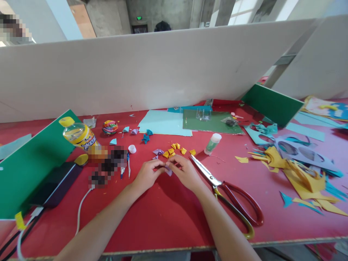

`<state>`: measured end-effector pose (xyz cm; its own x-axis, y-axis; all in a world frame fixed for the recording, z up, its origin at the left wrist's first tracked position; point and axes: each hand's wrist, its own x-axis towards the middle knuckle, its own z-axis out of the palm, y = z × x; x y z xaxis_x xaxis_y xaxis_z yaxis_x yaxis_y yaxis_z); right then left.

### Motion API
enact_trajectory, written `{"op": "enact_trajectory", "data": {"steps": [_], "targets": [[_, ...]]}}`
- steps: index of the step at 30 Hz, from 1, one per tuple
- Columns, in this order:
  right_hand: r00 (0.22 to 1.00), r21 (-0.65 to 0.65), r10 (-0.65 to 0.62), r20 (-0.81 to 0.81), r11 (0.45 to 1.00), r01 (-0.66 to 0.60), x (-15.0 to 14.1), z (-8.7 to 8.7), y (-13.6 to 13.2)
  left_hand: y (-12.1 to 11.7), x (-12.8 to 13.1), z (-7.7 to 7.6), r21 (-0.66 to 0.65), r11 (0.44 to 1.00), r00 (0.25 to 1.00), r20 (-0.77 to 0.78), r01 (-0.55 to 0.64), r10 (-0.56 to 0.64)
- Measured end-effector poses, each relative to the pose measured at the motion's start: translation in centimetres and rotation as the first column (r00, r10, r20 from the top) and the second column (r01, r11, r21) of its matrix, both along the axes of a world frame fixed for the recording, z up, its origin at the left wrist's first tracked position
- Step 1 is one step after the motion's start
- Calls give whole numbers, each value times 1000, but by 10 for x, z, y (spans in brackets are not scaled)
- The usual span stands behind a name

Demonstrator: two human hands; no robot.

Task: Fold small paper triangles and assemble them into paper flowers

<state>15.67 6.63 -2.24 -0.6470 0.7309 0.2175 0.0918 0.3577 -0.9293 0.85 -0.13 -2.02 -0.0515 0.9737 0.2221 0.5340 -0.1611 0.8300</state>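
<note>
Near the middle of the red table, my left hand (148, 174) and my right hand (184, 172) meet at the fingertips, both closed on a small folded piece of purple paper (169, 172). Fingers hide part of its shape. Just beyond them lie several folded yellow paper pieces (174, 146) and a few folded purple pieces (158, 152). Large scissors (214, 181) with red and yellowish handles lie beside my right forearm, blades slightly apart. A glue stick (212, 144) with a white lid stands past the scissors' tips; a white cap (132, 149) rests left of the yellow pieces.
Yellow and blue paper scraps (301, 174) cover the right side. At the back are light-blue sheets (164, 123) and a green packet (212, 122). On the left are a yellow-capped bottle (78, 134), a black power bank (54, 185) with cables and a green board (29, 174).
</note>
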Motion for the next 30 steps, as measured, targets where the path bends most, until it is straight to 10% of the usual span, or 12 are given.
{"op": "enact_trajectory", "data": {"steps": [9,18,30], "targets": [[983,-46,-186,3,982,186,-14,-12,-5,5,0,-13,28,979,976,95,-201,198],[909,-104,-417,-11,905,413,3,-7,13,15,-37,-22,142,945,841,-431,-294,327],[984,134,-126,123,985,110,-3,-16,5,11,-21,-20,29,992,982,-140,-126,129]]}}
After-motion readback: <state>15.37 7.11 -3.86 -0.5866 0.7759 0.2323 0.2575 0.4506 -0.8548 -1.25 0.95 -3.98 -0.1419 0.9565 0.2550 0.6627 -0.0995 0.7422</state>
